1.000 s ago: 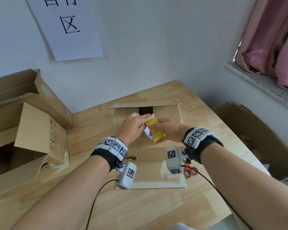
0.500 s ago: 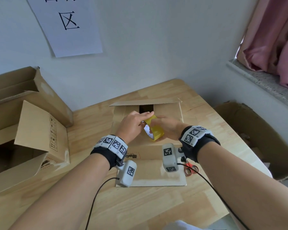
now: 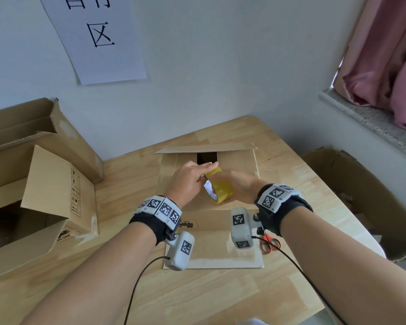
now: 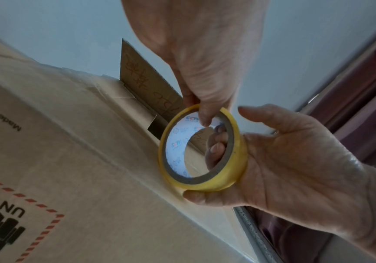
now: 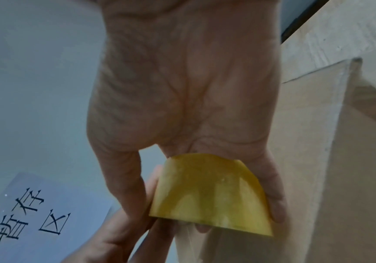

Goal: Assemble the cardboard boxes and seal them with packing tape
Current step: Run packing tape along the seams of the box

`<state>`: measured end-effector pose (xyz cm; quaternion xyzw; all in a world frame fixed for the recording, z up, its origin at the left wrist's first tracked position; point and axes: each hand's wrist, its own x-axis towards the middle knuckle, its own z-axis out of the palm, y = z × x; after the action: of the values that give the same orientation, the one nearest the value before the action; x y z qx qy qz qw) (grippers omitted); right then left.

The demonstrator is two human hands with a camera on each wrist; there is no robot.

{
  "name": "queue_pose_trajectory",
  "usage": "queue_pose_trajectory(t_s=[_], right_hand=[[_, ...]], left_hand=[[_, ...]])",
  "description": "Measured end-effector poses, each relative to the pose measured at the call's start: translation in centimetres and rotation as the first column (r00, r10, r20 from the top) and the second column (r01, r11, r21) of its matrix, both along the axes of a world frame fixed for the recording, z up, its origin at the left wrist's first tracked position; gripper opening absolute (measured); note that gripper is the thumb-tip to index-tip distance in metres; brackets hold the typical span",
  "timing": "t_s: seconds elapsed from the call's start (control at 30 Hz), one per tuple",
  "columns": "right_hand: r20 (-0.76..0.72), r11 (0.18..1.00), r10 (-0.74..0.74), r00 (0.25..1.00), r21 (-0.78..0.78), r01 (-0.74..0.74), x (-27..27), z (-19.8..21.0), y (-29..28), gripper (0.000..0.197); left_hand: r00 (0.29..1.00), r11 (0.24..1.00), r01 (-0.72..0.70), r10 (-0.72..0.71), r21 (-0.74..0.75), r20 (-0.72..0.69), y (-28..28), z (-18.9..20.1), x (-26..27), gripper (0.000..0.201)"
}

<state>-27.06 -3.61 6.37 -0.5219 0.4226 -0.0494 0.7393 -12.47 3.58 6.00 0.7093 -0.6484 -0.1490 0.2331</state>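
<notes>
Right hand [image 4: 295, 160] grip clasps yellow packing-tape roll [image 4: 204, 151], fingers through core; left hand [image 4: 196, 53] pinches top rim, probably at tape end. Roll light, stiff, slick outside. Hovers above flattened brown cardboard box [image 3: 211, 245] on desk [image 3: 197, 296].
</notes>
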Motion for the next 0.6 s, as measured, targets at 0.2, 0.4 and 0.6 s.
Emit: queue_pose_trajectory(t_s=[0.2,0.4,0.6], right_hand=[[0.055,0.999,0.033,0.998,-0.023,-0.031,-0.58,-0.24,0.2,0.02],[0.032,0.999,0.004,0.999,-0.04,-0.002,-0.24,0.0,0.3,0.024],[-0.006,0.999,-0.038,0.999,-0.03,0.038,0.19,-0.13,0.18,0.028]], left_hand=[[1.0,1.0,0.017,-0.017,-0.002,0.026,0.08,-0.05,0.03,0.056],[1.0,1.0,0.0,0.0,0.012,-0.008,0.07,-0.14,0.05,0.058],[1.0,1.0,0.006,-0.006,0.004,-0.023,0.02,-0.37,0.13,0.061]])
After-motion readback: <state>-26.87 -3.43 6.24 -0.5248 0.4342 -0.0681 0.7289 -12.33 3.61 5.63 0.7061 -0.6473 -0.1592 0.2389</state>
